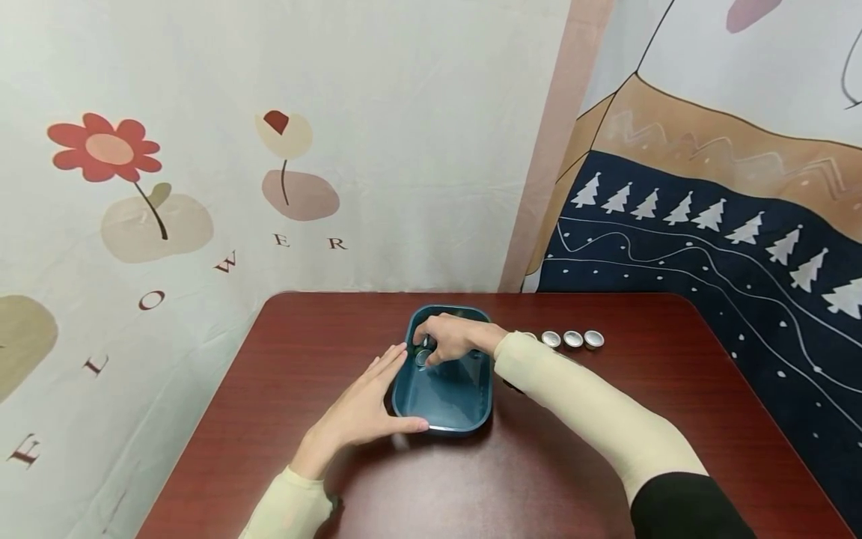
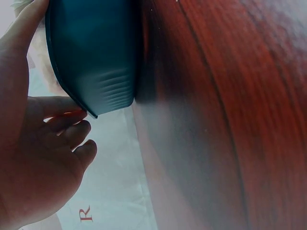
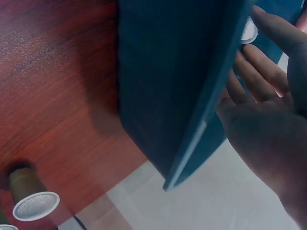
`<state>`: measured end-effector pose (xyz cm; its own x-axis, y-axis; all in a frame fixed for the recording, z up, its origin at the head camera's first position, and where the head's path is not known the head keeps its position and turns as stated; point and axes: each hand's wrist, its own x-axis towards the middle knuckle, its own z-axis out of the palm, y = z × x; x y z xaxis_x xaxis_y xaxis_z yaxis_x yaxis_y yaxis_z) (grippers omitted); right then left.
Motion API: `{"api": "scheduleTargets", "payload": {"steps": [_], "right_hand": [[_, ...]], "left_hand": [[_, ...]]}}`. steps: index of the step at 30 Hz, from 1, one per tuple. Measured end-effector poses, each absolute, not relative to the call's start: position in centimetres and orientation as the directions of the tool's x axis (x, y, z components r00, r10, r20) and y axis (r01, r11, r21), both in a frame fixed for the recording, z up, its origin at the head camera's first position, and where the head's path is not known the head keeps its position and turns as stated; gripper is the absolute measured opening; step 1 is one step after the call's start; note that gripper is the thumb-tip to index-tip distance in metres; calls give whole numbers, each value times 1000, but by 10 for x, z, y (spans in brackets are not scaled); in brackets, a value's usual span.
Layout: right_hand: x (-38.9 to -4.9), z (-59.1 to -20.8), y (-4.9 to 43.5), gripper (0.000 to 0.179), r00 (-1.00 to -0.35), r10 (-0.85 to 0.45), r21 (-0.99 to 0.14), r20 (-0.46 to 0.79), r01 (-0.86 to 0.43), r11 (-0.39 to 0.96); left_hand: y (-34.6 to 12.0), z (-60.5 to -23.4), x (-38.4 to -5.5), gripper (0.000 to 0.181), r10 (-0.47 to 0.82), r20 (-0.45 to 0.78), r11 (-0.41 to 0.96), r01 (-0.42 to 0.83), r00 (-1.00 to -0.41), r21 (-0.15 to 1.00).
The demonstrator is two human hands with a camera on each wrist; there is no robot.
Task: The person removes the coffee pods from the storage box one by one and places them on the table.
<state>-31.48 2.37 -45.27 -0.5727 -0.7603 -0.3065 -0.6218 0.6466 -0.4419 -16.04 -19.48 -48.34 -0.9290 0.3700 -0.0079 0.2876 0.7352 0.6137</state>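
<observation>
A dark teal rectangular tray (image 1: 443,400) with raised sides stands on the table. My right hand (image 1: 459,335) reaches down inside its far left part. There, thumb and index finger pinch a small coffee capsule (image 1: 422,358); its silver lid (image 3: 249,32) shows between the fingertips in the right wrist view. Another small dark piece (image 1: 427,341) is partly hidden under the right hand. Outside the tray, my left hand (image 1: 361,408) rests against it with fingers extended along the left rim and the thumb at the near rim.
To the right of the tray, several capsules stand in a row with silver lids up, among them a white-rimmed capsule (image 1: 572,339). A brownish capsule (image 3: 28,186) shows close in the right wrist view. The reddish-brown wooden table (image 1: 283,359) ends at a printed cloth backdrop (image 1: 417,150).
</observation>
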Motion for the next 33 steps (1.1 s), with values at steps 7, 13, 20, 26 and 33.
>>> {"api": "scheduleTargets", "payload": {"steps": [7,13,20,26,33], "right_hand": [[-316,-460,23,41,-582,-768,-448,-266,-631,633],[-316,-465,23,36,-594,-769,-451,-236,-634,628],[-317,-468,22,26,-588,-776,-483,-228,-624,614],[-316,-469,23,25,-580,-783,-491,-225,-627,605],[-314,-465,28,28,-590,-781,-502,-205,-621,602]], "left_hand": [[-195,-484,-161,131,367,-9,736,284,-930,615],[-195,-483,-160,131,370,-9,736,287,-929,613],[-194,-482,-160,131,372,-2,730,291,-928,618],[-194,-483,-160,131,366,-4,734,287,-930,616],[-195,-483,-159,131,361,-9,735,279,-932,618]]}}
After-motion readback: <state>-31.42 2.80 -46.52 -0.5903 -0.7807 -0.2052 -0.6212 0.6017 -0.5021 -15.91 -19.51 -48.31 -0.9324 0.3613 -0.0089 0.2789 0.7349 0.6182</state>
